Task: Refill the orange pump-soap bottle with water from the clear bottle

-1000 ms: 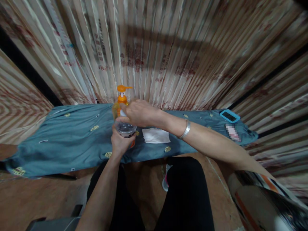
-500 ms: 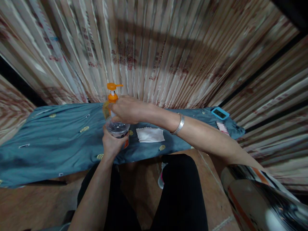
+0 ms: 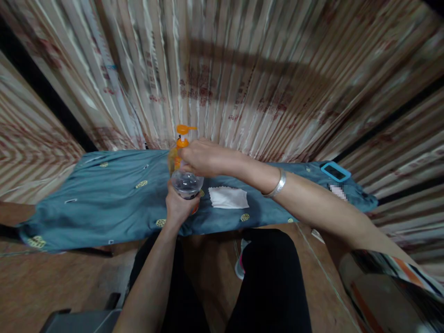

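My left hand (image 3: pixel 179 203) is wrapped around a clear plastic cup (image 3: pixel 188 183) with a patch of orange low on its side. The cup is held above the near part of the cloth-covered bench, its round top facing up at me. Over the far side of the cup, my right hand (image 3: pixel 201 158) is closed with fingers curled down; what the fingertips grip, if anything, is hidden. Just behind the right hand stands a yellowish pump bottle (image 3: pixel 172 160) with an orange pump head (image 3: pixel 182 130). A white cloth (image 3: pixel 229 198) with zigzag edges lies flat to the right of the cup.
A blue-green patterned sheet (image 3: pixel 114 199) covers the narrow bench. At its right end are a blue-framed device (image 3: pixel 335 171) and a blurred-out item (image 3: pixel 338 192). Pleated curtains (image 3: pixel 236 69) hang close behind. A grey stool (image 3: pixel 79 321) shows at lower left.
The head view has shifted, so the bench and everything on it appear farther right. Both hands stay at the cup, the right one still curled over its far side.
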The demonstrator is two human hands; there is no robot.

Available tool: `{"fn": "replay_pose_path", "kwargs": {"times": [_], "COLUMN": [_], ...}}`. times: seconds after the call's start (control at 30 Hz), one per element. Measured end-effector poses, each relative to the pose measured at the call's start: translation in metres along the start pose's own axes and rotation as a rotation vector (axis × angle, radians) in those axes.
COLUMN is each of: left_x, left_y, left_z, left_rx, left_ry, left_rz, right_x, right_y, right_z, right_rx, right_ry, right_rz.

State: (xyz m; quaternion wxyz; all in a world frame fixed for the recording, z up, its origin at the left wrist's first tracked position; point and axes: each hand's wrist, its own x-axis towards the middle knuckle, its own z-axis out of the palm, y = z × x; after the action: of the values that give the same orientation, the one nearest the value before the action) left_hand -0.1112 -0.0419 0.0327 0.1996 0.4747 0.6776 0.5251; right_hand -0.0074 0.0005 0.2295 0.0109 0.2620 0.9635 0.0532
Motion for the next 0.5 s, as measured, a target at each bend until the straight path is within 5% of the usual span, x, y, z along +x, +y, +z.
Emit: {"fn": "replay_pose_path", "kwargs": {"times": [0.5], "left_x": [-0.0013], "left_y": [0.0017], "left_z": [-0.0018], "left_rx": [-0.016], "left_ry": [-0.003], "left_rz": [-0.004], "right_x": [-0.0025], "right_y": [0.0063], "right_z": [0.0078], "right_rx": [0.044], "right_ry": [-0.003], "right_rz": [-0.013]}}
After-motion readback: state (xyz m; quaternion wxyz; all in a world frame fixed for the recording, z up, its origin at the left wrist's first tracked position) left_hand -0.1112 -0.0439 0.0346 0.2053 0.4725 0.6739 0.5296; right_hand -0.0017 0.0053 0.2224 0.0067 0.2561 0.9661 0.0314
